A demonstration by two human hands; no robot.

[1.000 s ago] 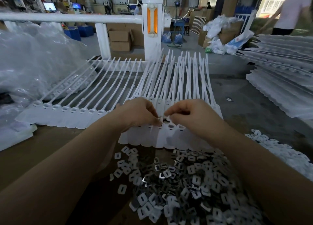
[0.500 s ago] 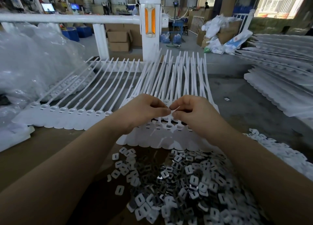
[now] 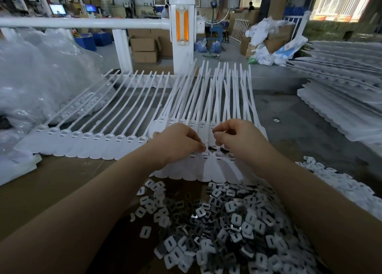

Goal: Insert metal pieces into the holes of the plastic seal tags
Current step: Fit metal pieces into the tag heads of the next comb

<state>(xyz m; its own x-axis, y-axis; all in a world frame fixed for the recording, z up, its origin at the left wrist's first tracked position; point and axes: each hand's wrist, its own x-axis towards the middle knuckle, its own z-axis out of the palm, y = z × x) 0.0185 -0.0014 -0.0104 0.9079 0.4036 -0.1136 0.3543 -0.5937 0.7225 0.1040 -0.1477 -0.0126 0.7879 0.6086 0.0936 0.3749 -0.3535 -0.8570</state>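
A stack of white plastic seal tags lies in the middle, with the straps fanning away from me. My left hand pinches its fingertips down onto a slotted tag head, pressing what looks like a small metal piece there. Just right of it, my right hand hovers with fingers curled and thumb and forefinger pinched together. It seems to hold small metal pieces, mostly hidden. A heap of loose metal pieces lies between my forearms. A second strip of tags lies flat to the left.
Clear plastic bags pile up at the left. More tag strips are stacked at the right, and small white plastic parts are scattered at the near right. A white railing post stands behind the table, with cardboard boxes beyond.
My left hand has dropped from meeting the right hand's fingertips down onto a tag head. The right hand stays raised and pinched. The view has shifted slightly.
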